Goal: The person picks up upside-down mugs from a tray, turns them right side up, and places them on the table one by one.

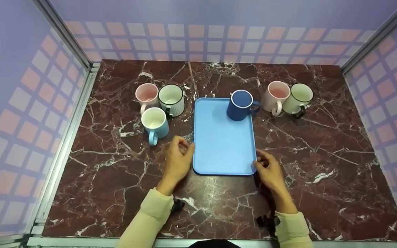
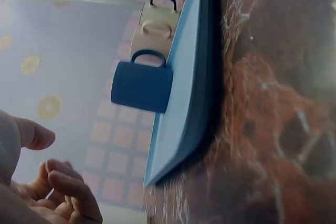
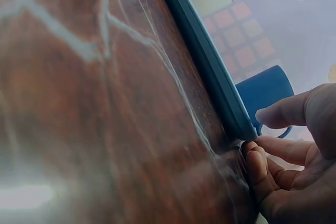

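A light blue rectangular tray (image 1: 219, 144) lies on the marbled table, with a dark blue mug (image 1: 238, 106) upright near its far right corner. My right hand (image 1: 269, 170) holds the tray's right edge by the near corner; in the right wrist view, the thumb (image 3: 281, 113) is over the rim and the fingers are bent beneath it. Beside the tray's left edge is my left hand (image 1: 179, 160), its fingers loosely bent around nothing. The left wrist view shows that hand (image 2: 58, 187) apart from the tray (image 2: 181, 119).
Left of the tray stand a pink mug (image 1: 147, 94), a white mug with a black rim (image 1: 172, 101) and a light blue mug (image 1: 158, 125). To its right are another pink mug (image 1: 271, 98) and a white mug with a black handle (image 1: 296, 100). Tiled walls enclose the table.
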The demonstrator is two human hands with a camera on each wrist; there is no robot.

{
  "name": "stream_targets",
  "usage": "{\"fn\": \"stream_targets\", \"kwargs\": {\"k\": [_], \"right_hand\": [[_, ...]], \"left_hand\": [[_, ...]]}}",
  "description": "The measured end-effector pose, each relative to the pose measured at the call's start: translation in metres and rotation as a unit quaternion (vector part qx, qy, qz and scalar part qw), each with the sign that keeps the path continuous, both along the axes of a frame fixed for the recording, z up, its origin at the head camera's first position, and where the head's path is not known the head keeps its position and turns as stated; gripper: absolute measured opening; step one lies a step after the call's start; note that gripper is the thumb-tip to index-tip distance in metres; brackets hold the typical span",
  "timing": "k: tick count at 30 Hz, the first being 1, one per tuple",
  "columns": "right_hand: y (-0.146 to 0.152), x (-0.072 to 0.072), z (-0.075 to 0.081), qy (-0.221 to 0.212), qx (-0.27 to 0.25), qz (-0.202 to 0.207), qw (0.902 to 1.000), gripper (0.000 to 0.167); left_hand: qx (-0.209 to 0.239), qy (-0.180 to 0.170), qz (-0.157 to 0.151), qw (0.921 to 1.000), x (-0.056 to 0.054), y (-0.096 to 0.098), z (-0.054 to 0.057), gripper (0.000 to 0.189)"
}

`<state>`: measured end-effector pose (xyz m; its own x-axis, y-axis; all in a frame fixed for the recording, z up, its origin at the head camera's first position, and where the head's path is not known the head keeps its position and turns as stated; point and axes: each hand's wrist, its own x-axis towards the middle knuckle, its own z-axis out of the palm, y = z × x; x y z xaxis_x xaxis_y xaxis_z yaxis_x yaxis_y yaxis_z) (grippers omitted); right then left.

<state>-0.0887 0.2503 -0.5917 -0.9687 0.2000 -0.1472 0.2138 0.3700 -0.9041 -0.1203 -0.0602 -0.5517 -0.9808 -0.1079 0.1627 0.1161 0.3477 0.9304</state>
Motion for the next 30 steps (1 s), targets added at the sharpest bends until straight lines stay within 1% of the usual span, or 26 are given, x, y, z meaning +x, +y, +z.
{"fn": "stream_targets", "kwargs": {"k": [2,3,5,8,11,15,19,23,26,30], "right_hand": [[0.001,0.000,0.001,-0.009,-0.009,0.004,0.9999,0.049],[0.002,0.000,0.002,-0.014,-0.012,0.007,0.9998,0.049],[0.004,-0.001,0.006,-0.022,-0.026,0.011,0.9993,0.048],[0.007,-0.004,0.009,-0.035,-0.045,0.016,0.9982,0.047],[0.007,-0.009,0.012,-0.040,-0.071,0.016,0.9966,0.048],[0.005,-0.017,0.017,-0.029,-0.091,0.006,0.9954,0.047],[0.003,-0.030,0.025,-0.016,-0.104,-0.007,0.9945,0.049],[0.003,-0.047,0.032,-0.004,-0.133,-0.016,0.9910,0.052],[0.004,-0.059,0.037,0.004,-0.151,-0.021,0.9883,0.056],[0.005,-0.074,0.041,0.018,-0.176,-0.031,0.9838,0.059]], "left_hand": [[0.011,-0.010,-0.028,0.9995,-0.003,0.005,0.001,0.017],[0.009,-0.016,-0.037,0.9992,-0.005,0.007,0.001,0.016],[-0.003,-0.025,-0.050,0.9984,-0.009,0.012,0.003,0.017],[-0.035,-0.034,-0.065,0.9967,-0.017,0.019,0.005,0.018],[-0.047,-0.037,-0.088,0.9943,-0.025,0.026,0.006,0.019],[-0.037,-0.044,-0.125,0.9905,-0.035,0.037,0.007,0.019],[-0.030,-0.060,-0.146,0.9871,-0.046,0.049,0.010,0.021],[-0.020,-0.071,-0.160,0.9844,-0.056,0.060,0.012,0.022],[-0.026,-0.079,-0.165,0.9828,-0.065,0.068,0.013,0.021],[-0.042,-0.097,-0.174,0.9791,-0.079,0.077,0.014,0.028]]}}
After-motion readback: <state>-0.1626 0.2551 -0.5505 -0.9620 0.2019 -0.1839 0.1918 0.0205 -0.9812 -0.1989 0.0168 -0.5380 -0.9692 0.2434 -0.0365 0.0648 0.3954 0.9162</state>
